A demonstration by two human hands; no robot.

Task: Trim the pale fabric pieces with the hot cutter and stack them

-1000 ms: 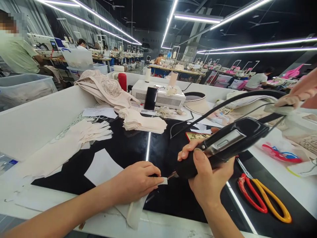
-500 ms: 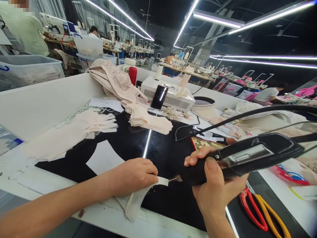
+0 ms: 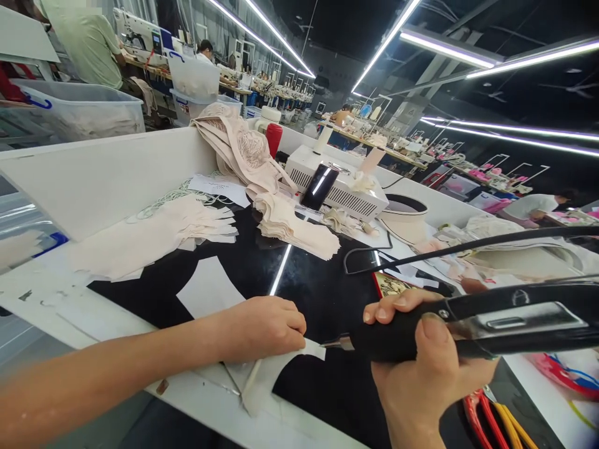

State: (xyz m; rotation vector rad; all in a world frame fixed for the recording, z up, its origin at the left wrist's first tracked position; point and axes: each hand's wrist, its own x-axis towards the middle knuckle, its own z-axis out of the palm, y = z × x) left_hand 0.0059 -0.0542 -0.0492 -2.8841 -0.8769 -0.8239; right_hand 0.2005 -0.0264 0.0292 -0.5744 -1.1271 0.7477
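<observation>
While the right hand point(image 3: 435, 365) grips the black tool point(image 3: 390, 335), its metal tip point(image 3: 345, 343) is at the pale piece's point(image 3: 270, 376) edge. The left hand point(image 3: 269, 330) pinches that piece.

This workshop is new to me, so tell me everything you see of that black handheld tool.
The black handheld tool has a thick dark grip, a shiny, metal-looking side plate and a slim metallic tip. The right hand wraps the grip. It is held sideways above the black work surface, its tip at the end of a pale strip; whether they touch is unclear. Its rear end leaves the picture.
</observation>
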